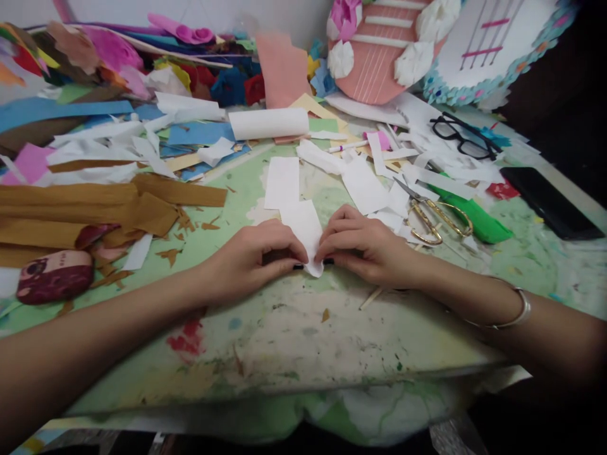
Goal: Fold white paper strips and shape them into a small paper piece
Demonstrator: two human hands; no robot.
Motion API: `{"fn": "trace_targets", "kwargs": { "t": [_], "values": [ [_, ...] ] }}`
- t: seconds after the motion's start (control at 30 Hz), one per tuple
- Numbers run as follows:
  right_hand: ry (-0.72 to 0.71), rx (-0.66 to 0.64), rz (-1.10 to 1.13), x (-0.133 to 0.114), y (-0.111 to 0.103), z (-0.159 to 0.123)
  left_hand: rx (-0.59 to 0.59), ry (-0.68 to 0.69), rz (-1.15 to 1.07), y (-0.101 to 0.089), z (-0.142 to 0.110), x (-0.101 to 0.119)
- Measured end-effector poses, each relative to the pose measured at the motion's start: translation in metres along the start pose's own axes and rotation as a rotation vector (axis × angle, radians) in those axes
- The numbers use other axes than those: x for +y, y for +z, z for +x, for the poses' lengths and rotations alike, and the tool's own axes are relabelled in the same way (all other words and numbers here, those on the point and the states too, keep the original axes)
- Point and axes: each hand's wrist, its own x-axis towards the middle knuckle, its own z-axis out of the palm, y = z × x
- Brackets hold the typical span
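A small piece of white paper is pinched at its near end by both hands, just above the tabletop. My left hand has thumb and fingers closed on its left edge. On the right edge, my right hand grips it the same way. The near end between the fingertips looks curled and gathered. Another white paper piece lies flat just behind it. To the right of my right hand rest gold-handled scissors, their blades among white scraps.
Brown paper strips and a dark red case lie left. A white paper roll sits behind. Right are a green paper piece, glasses and a phone. Decorated guitar-like boards stand at the back.
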Motion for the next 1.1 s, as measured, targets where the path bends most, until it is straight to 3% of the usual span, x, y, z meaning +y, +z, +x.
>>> {"fn": "trace_targets", "kwargs": {
  "t": [0.3, 0.93, 1.1],
  "values": [
    [0.010, -0.064, 0.013, 0.001, -0.003, 0.000, -0.110, 0.098, 0.032, -0.002, -0.001, -0.003],
    [0.049, -0.027, -0.005, 0.002, 0.001, 0.002, 0.023, 0.028, 0.157, 0.011, 0.005, 0.003],
    [0.136, 0.009, 0.034, -0.001, 0.003, 0.002, 0.096, -0.029, 0.213, 0.012, 0.003, 0.006]
  ]
}}
